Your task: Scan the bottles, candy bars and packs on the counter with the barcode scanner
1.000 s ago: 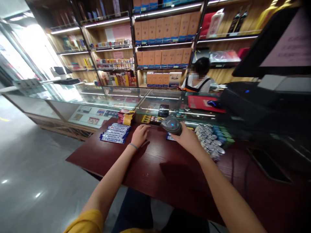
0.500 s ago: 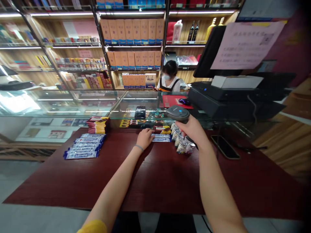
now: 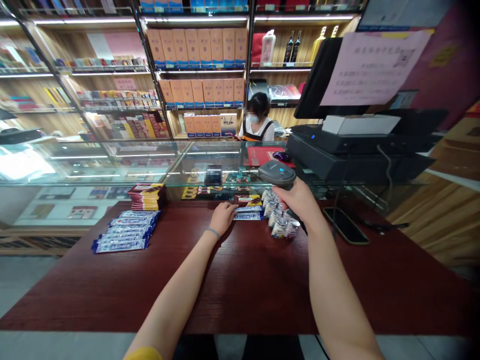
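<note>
My right hand is wrapped round the handle of a dark grey barcode scanner, held above the right part of the table with its head forward and left. Palm down, my left hand has its closed fingers on the left end of slim blue-and-white snack packets; the fingertips are partly hidden. Just behind those packets lies a dark red and yellow box. Under the scanner, right of the packets, stand several small silver-topped packs.
A fanned row of blue-and-white packets and a stack of red-yellow boxes occupy the table's left. A phone lies at right. Behind the table stands a glass counter with a monitor; a masked person sits beyond.
The camera view has shifted slightly. Both hands keep nearly the same places; the scanner head has turned a little, and the upper packet by my left fingers looks slightly tilted.
</note>
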Available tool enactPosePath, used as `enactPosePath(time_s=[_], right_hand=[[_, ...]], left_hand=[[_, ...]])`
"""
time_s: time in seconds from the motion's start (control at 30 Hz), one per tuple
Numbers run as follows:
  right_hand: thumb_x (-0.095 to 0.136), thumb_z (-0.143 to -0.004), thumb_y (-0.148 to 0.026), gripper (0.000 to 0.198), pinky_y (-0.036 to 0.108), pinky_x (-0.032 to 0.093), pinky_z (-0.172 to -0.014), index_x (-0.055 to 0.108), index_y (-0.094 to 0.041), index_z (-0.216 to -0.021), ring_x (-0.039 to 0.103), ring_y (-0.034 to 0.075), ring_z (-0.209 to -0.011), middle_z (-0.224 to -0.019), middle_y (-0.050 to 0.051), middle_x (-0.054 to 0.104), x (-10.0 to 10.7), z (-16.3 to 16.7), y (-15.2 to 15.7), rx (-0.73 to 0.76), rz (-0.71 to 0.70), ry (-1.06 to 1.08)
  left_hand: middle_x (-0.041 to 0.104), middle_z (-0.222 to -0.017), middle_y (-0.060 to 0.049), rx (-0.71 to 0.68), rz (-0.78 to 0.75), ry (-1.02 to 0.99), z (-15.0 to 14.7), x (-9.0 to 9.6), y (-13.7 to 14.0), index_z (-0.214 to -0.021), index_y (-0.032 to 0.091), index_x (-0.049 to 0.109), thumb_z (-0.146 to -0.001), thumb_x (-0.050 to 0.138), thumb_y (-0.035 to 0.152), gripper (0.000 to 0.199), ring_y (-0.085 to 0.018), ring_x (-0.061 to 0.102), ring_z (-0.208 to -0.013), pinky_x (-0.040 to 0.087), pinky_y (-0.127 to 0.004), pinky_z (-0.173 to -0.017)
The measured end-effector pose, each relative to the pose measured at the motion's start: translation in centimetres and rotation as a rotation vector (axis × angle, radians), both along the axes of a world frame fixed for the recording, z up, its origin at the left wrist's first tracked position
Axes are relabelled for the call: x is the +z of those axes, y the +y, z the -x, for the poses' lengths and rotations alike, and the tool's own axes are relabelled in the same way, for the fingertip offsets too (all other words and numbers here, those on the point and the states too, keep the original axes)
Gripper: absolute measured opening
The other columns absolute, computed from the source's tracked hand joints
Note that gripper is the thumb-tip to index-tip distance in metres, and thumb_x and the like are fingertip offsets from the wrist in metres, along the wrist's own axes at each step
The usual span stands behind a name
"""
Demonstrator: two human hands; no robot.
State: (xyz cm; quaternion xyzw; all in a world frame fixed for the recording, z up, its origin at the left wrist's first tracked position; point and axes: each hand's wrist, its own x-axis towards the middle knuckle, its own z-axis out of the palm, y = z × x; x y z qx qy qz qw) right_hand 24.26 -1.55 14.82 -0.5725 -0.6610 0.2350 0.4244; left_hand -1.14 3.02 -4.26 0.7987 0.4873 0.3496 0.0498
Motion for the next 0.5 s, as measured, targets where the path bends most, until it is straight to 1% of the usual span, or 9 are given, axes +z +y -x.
enactPosePath(time_s=[0.03,0.1,0.17,0.23,0.3,0.33,0.4,0.43,0.5], right_hand=[[0.064,-0.08,-0.037,0.024,0.033,0.05,-0.049,0.064,-0.024,-0.101,0.058,0.021,-0.044,-0.054,-0.003,0.06,0.0,0.0,0.0,-0.002,-0.001,0.002],[0.065,-0.08,-0.038,0.028,0.034,0.05,-0.049,0.065,-0.024,-0.104,0.058,0.021,-0.043,-0.055,-0.003,0.061,0.0,0.2,-0.1,-0.012,-0.002,0.011],[0.066,-0.081,-0.04,0.031,0.034,0.05,-0.05,0.065,-0.023,-0.108,0.059,0.022,-0.045,-0.059,-0.001,0.064,-0.1,0.4,-0.1,-0.032,-0.016,0.024],[0.065,-0.083,-0.041,0.034,0.035,0.052,-0.053,0.065,-0.022,-0.111,0.061,0.022,-0.047,-0.065,0.001,0.068,-0.1,0.8,-0.2,-0.052,-0.048,0.029],[0.065,-0.084,-0.041,0.038,0.036,0.054,-0.058,0.064,-0.022,-0.116,0.066,0.024,-0.055,-0.075,0.004,0.073,-0.1,1.3,-0.4,-0.049,-0.087,0.018],[0.066,-0.083,-0.041,0.04,0.036,0.055,-0.062,0.063,-0.022,-0.118,0.07,0.025,-0.063,-0.082,0.006,0.075,-0.1,1.6,-0.5,-0.027,-0.097,0.0],[0.069,-0.081,-0.039,0.046,0.037,0.056,-0.071,0.061,-0.023,-0.124,0.074,0.029,-0.082,-0.094,0.008,0.078,0.0,2.0,-0.8,0.044,-0.097,-0.069],[0.071,-0.08,-0.039,0.05,0.037,0.056,-0.075,0.06,-0.024,-0.126,0.075,0.031,-0.09,-0.099,0.008,0.078,0.0,2.2,-1.0,0.078,-0.089,-0.115],[0.076,-0.077,-0.039,0.057,0.038,0.055,-0.08,0.058,-0.027,-0.129,0.074,0.033,-0.1,-0.105,0.007,0.079,0.0,2.5,-1.2,0.124,-0.079,-0.202]], left_hand=[[0.069,-0.109,-0.011,-0.009,-0.004,-0.07,0.0,0.2,-0.2,-0.122,0.022,0.072,-0.1,0.056,0.025,0.028,-0.025,0.065,-0.105,0.054,-0.042,-0.099],[0.068,-0.113,-0.011,0.015,-0.014,-0.275,0.1,1.0,-0.4,-0.124,0.022,0.071,-0.103,0.051,0.027,0.03,-0.024,0.065,-0.109,0.053,-0.042,-0.102],[0.068,-0.114,-0.01,0.092,0.004,-0.575,0.2,2.1,-0.3,-0.122,0.022,0.07,-0.104,0.048,0.032,0.03,-0.023,0.066,-0.108,0.055,-0.04,-0.101],[0.069,-0.108,-0.008,0.148,0.117,-0.92,0.5,3.4,0.0,-0.117,0.022,0.069,-0.104,0.049,0.038,0.029,-0.021,0.07,-0.098,0.06,-0.039,-0.092],[0.07,-0.098,-0.005,0.122,0.313,-1.209,1.1,4.9,0.4,-0.113,0.02,0.068,-0.102,0.054,0.042,0.028,-0.019,0.071,-0.084,0.063,-0.036,-0.079],[0.07,-0.094,-0.005,0.083,0.413,-1.308,1.5,5.6,0.5,-0.11,0.018,0.067,-0.1,0.058,0.042,0.027,-0.018,0.071,-0.079,0.064,-0.035,-0.075],[0.071,-0.092,-0.006,-0.007,0.567,-1.415,2.4,6.8,0.5,-0.108,0.016,0.067,-0.096,0.066,0.04,0.027,-0.017,0.072,-0.077,0.064,-0.033,-0.071],[0.071,-0.092,-0.006,-0.041,0.615,-1.439,2.9,7.3,0.4,-0.107,0.015,0.067,-0.094,0.07,0.039,0.028,-0.017,0.072,-0.077,0.064,-0.032,-0.071],[0.073,-0.097,-0.008,-0.094,0.659,-1.45,3.7,8.0,0.1,-0.109,0.015,0.068,-0.091,0.074,0.039,0.031,-0.017,0.073,-0.079,0.064,-0.032,-0.072]])
